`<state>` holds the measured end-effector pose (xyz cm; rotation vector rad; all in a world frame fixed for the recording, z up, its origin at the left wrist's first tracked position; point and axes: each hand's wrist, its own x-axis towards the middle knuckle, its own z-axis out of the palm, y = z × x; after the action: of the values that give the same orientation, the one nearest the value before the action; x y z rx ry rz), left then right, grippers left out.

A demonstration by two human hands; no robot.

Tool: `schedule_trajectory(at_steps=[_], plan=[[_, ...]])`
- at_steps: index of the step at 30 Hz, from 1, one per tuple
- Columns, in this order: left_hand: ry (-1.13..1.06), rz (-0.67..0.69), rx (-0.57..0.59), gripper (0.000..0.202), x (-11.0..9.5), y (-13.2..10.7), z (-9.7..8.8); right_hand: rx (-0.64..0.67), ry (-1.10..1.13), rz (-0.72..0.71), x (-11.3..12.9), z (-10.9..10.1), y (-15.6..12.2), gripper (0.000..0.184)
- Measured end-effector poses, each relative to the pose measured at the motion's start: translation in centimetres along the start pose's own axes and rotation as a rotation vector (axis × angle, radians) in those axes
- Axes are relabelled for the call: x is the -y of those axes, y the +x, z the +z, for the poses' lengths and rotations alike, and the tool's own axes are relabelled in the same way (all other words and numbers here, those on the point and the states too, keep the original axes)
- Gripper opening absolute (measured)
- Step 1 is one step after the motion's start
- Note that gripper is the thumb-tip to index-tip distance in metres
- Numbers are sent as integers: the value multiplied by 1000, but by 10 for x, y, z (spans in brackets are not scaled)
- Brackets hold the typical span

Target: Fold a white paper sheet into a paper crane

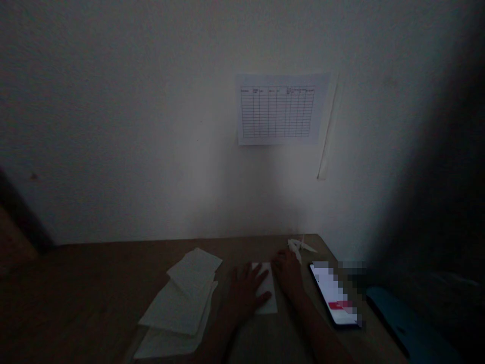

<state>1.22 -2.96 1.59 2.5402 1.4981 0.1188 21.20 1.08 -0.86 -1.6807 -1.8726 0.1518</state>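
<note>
A folded strip of white paper (pixel 270 303) lies on the wooden table, its long side running away from me. My left hand (pixel 246 290) rests on it, palm down and fingers spread over its left part. At the strip's far right corner is my right hand (pixel 288 270), lying low with its fingers bent slightly towards the paper. Dim light blurs the fingertips, and I see nothing held in that hand. Just beyond it sits a small folded white paper piece (pixel 302 245) with pointed ends, partly hidden by the hand.
Several loose white sheets (pixel 182 308) overlap to the left on the table (pixel 94 293). A lit phone (pixel 333 296) lies right of my right arm, near the table's edge. Further right is a blue-green object (pixel 409 323). A printed table sheet (pixel 280 108) hangs on the wall.
</note>
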Motion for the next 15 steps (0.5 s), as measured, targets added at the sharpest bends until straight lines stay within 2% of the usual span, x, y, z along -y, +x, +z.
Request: schedule_trajectory(at_steps=[6,15], plan=[[17,-1,-8,67,4,1,6,48,-38,10,0,3,2,21],[16,4,-18,68,5,3,9,114,-45,-30,2,-7,-5,22]])
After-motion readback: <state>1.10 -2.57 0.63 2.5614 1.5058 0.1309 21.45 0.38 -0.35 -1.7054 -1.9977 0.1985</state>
